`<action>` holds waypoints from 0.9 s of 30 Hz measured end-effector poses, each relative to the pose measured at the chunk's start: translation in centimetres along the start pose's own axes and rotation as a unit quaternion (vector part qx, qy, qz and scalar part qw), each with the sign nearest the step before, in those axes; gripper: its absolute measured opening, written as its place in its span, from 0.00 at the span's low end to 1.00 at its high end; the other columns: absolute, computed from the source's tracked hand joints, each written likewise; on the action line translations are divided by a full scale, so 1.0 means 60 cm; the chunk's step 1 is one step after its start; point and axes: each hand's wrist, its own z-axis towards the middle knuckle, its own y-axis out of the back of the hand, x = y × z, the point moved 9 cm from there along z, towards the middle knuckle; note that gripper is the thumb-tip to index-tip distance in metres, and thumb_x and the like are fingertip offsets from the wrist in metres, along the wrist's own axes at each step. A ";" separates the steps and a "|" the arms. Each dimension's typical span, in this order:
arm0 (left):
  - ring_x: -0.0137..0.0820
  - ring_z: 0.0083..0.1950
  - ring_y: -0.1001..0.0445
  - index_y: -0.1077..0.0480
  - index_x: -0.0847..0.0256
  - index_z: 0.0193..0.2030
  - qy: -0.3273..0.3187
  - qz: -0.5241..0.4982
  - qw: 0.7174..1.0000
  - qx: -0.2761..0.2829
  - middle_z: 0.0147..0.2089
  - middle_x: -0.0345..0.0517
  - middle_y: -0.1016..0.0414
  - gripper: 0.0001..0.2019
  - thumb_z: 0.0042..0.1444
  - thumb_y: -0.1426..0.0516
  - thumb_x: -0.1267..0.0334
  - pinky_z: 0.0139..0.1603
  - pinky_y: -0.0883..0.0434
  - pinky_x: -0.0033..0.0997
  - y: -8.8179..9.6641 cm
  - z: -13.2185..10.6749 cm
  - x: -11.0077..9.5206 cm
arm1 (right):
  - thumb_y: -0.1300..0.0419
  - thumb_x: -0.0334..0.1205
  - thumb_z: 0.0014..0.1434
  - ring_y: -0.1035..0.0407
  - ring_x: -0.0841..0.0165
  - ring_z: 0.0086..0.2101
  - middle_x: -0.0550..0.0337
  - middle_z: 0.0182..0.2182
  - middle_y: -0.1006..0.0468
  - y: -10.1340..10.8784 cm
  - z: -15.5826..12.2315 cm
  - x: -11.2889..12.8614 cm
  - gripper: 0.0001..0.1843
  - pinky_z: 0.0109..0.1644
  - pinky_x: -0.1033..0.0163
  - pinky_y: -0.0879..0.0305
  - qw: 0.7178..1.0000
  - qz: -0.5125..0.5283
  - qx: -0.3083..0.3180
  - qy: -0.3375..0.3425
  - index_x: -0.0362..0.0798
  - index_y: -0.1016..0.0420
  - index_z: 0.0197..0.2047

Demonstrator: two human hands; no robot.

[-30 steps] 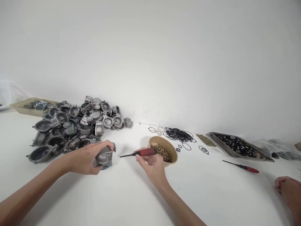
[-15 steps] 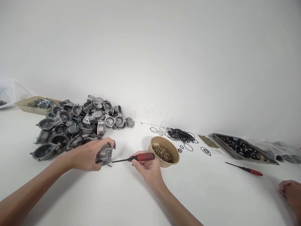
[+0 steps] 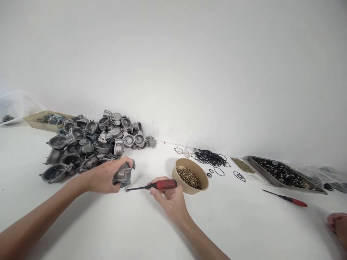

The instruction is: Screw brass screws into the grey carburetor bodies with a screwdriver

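My left hand (image 3: pixel 103 177) is closed around a grey metal carburetor float bowl (image 3: pixel 124 174), fingers over its top and side, holding it just in front of the pile. In my right hand (image 3: pixel 172 204) is a screwdriver (image 3: pixel 162 185) with a red and black handle, pointing left. Its shaft tip lies just below the float bowl's lower right edge, with a tiny piece at the tip too small to name. Close behind the right hand stands a tan bowl (image 3: pixel 204 176) of small brass-coloured screws (image 3: pixel 188 177).
A heap of float bowls (image 3: pixel 86 144) and a tan tray (image 3: pixel 40 124) fill the left. Black rubber rings (image 3: pixel 208 157), brass-coloured small parts (image 3: pixel 242 165), a grey tray (image 3: pixel 271 177) and another screwdriver (image 3: pixel 296 202) lie right. Another person's hand (image 3: pixel 337 222) rests at the right edge.
The screwdriver tip has shifted slightly left and down, from beside the float bowl's edge to just beneath it. The whole view has moved slightly; both hands keep their grip.
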 end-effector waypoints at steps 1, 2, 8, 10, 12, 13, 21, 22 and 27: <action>0.34 0.41 0.31 0.43 0.50 0.59 0.001 -0.001 1.000 0.001 0.43 0.38 0.31 0.29 0.50 0.44 0.72 0.45 0.34 0.31 0.001 0.000 -0.002 | 0.28 0.49 0.60 0.21 0.59 0.40 0.52 0.39 0.17 0.003 0.000 0.003 0.14 0.44 0.57 0.23 1.000 0.001 0.000 0.001 0.48 0.18 0.42; 0.34 0.40 0.31 0.43 0.51 0.59 0.001 -0.001 1.000 0.002 0.43 0.39 0.31 0.28 0.50 0.44 0.72 0.44 0.34 0.31 0.001 0.001 -0.003 | 0.29 0.49 0.61 0.21 0.60 0.40 0.52 0.39 0.18 0.005 -0.001 0.006 0.13 0.45 0.57 0.23 1.000 0.002 -0.001 0.000 0.48 0.18 0.43; 0.35 0.43 0.29 0.43 0.50 0.60 -0.021 0.003 1.000 -0.012 0.45 0.40 0.31 0.30 0.50 0.44 0.73 0.46 0.33 0.33 0.002 0.000 0.000 | 0.28 0.49 0.61 0.22 0.60 0.40 0.52 0.40 0.18 0.019 -0.009 0.030 0.13 0.45 0.56 0.24 0.999 0.021 -0.033 -0.001 0.49 0.18 0.43; 0.37 0.45 0.28 0.43 0.51 0.60 -0.037 0.003 0.999 -0.019 0.49 0.42 0.30 0.29 0.52 0.43 0.72 0.49 0.33 0.35 0.002 -0.001 0.000 | 0.27 0.49 0.61 0.22 0.60 0.40 0.53 0.40 0.18 0.024 -0.011 0.042 0.13 0.45 0.56 0.24 0.999 0.026 -0.044 0.005 0.50 0.18 0.44; 0.38 0.46 0.28 0.43 0.51 0.60 -0.044 0.001 0.999 -0.020 0.51 0.44 0.29 0.26 0.55 0.43 0.69 0.50 0.32 0.36 0.002 0.000 -0.001 | 0.28 0.49 0.61 0.21 0.60 0.40 0.53 0.40 0.17 0.029 -0.012 0.055 0.13 0.45 0.56 0.23 0.998 0.025 -0.053 0.015 0.51 0.17 0.44; 0.38 0.47 0.28 0.43 0.51 0.60 -0.045 0.000 0.999 -0.020 0.51 0.44 0.29 0.25 0.57 0.42 0.67 0.51 0.32 0.37 0.002 0.001 -0.002 | 0.28 0.48 0.61 0.21 0.60 0.40 0.53 0.40 0.17 0.031 -0.012 0.061 0.12 0.45 0.57 0.23 0.998 0.022 -0.056 0.020 0.51 0.17 0.44; 0.36 0.47 0.27 0.41 0.50 0.59 -0.042 -0.007 0.999 -0.026 0.52 0.42 0.29 0.21 0.61 0.41 0.64 0.49 0.33 0.33 0.005 0.005 -0.005 | 0.29 0.42 0.62 0.20 0.59 0.46 0.52 0.43 0.15 -0.015 -0.020 0.042 0.08 0.56 0.56 0.24 1.000 -0.014 0.022 0.002 0.52 0.16 0.45; 0.36 0.47 0.27 0.42 0.50 0.59 -0.040 -0.007 0.999 -0.028 0.52 0.41 0.29 0.22 0.61 0.41 0.64 0.49 0.33 0.32 0.004 0.005 -0.003 | 0.29 0.41 0.62 0.20 0.59 0.47 0.52 0.43 0.14 -0.027 -0.021 0.036 0.07 0.56 0.57 0.24 0.999 -0.021 0.042 -0.003 0.52 0.16 0.45; 0.36 0.49 0.27 0.41 0.50 0.58 -0.038 -0.013 0.999 -0.034 0.53 0.41 0.29 0.23 0.59 0.40 0.66 0.51 0.33 0.32 0.007 0.004 -0.001 | 0.31 0.40 0.63 0.19 0.58 0.46 0.51 0.44 0.14 -0.058 -0.023 0.021 0.08 0.53 0.58 0.23 0.996 -0.042 0.077 -0.010 0.50 0.15 0.45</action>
